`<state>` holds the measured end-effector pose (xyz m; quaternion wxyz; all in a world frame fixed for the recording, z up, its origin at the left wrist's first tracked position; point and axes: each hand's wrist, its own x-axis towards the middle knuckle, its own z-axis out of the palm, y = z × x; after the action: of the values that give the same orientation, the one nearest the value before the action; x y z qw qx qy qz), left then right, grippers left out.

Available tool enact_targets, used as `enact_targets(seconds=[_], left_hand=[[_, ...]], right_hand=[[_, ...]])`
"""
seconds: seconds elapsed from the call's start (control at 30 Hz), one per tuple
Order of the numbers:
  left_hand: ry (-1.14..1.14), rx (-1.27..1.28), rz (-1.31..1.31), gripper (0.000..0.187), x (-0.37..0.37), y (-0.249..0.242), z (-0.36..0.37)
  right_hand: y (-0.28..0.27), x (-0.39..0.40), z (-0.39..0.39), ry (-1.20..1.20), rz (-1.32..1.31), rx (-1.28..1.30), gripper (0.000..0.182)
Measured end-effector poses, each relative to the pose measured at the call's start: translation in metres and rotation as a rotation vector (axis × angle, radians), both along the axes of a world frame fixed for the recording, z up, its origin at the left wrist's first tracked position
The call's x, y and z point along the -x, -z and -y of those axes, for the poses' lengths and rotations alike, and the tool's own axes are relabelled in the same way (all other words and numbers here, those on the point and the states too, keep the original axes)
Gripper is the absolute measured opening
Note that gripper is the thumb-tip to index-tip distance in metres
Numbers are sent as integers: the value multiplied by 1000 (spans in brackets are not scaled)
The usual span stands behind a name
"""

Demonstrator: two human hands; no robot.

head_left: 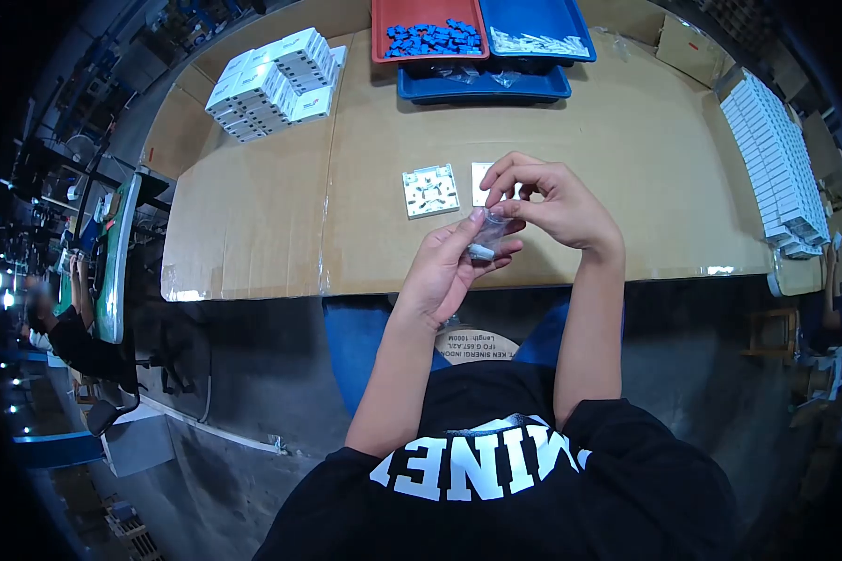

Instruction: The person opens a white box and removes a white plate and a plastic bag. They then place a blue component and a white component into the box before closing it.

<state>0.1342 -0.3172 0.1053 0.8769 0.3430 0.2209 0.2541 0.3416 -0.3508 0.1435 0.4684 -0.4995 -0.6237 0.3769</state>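
My left hand (449,266) holds a small clear plastic bag (488,234) with small white parts inside, just over the near edge of the cardboard-covered table (253,224). My right hand (547,201) pinches the top of the same bag with thumb and fingers. Behind the hands lie two white square faceplates: one (430,190) in full view, the other (483,179) partly hidden by my right hand.
A stack of white boxes (271,84) sits at the far left, a long row of white boxes (776,159) along the right edge. A red tray of blue parts (430,39) and a blue tray of white parts (538,37) stand at the back. Another person (61,327) sits far left.
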Motion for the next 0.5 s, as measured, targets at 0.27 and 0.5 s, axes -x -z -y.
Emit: enact_targets(seconds=[0.27,0.5], left_hand=[[-48,-22,-74,48,4,11,-3],[-59,-12,-31,50,5,17,-5]], right_hand=[[4,5,-3,-108,-30,146,10],[1,4,3,-195,44,202,16]])
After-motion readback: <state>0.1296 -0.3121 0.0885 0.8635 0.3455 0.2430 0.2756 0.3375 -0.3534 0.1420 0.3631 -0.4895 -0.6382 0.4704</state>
